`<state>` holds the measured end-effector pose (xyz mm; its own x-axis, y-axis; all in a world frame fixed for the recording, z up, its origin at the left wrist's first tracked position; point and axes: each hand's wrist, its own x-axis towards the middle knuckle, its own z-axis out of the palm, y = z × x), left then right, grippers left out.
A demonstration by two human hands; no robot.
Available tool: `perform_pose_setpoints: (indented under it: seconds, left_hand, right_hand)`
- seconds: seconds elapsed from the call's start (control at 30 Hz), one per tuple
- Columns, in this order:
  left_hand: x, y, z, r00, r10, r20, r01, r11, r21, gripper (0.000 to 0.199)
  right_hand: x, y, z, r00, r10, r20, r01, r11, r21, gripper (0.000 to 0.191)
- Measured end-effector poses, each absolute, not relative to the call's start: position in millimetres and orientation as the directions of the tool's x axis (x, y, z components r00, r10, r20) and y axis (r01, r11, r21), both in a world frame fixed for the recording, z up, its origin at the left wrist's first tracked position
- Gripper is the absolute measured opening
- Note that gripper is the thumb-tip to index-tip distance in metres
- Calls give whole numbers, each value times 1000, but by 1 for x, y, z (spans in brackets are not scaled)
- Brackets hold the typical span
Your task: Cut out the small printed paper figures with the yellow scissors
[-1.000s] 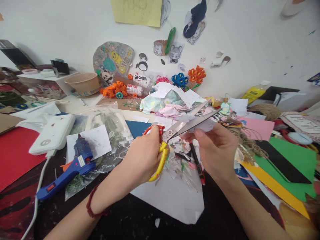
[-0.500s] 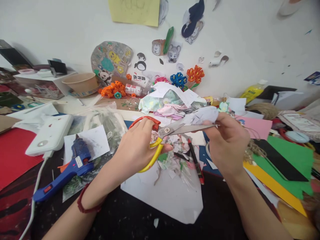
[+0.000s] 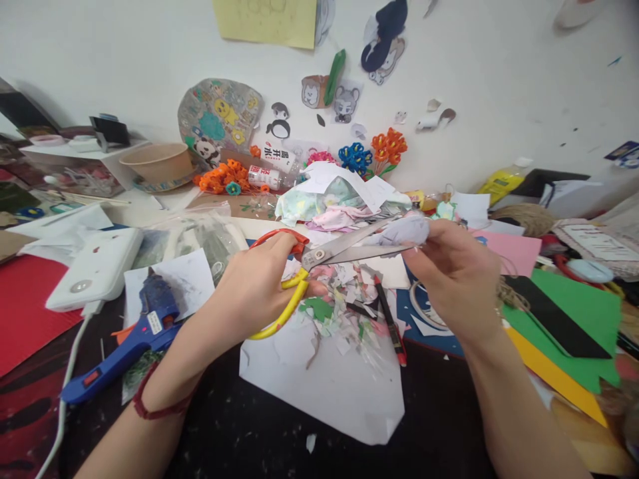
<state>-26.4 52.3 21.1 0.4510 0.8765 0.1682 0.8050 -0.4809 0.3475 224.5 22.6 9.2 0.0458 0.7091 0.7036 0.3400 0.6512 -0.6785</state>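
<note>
Gripping the scissors (image 3: 320, 255) by their red and yellow handles (image 3: 288, 316), the left hand (image 3: 254, 283) holds the parted blades (image 3: 362, 253) at a pale paper piece (image 3: 403, 231) pinched by the right hand (image 3: 459, 279). Below, paper scraps (image 3: 344, 303) lie heaped on a white sheet (image 3: 329, 392).

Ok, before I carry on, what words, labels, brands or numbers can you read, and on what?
"喝开水": white label at the foot of the wall, letters askew.
Red-and-white label on the bottle: characters too blurred.
Scissors, marks near the pivot: too small.
Glue gun sticker: too small.
Yellow wall paper: faint, cut off.
Pale sign, far right: blurred.
</note>
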Motion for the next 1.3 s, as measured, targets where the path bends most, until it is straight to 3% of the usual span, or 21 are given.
perform_pose_setpoints:
  seconds: [0.5,1.3]
  left_hand:
    - [-35,56,23,470,877,104,824,-478,305,36]
    - [-30,52,29,519,852,66,752,-493,438,39]
  right_hand:
    - [235,22,13,15,701,713,352,664,-660,23]
    - [248,19,13,42,724,689,253,659,-708,12]
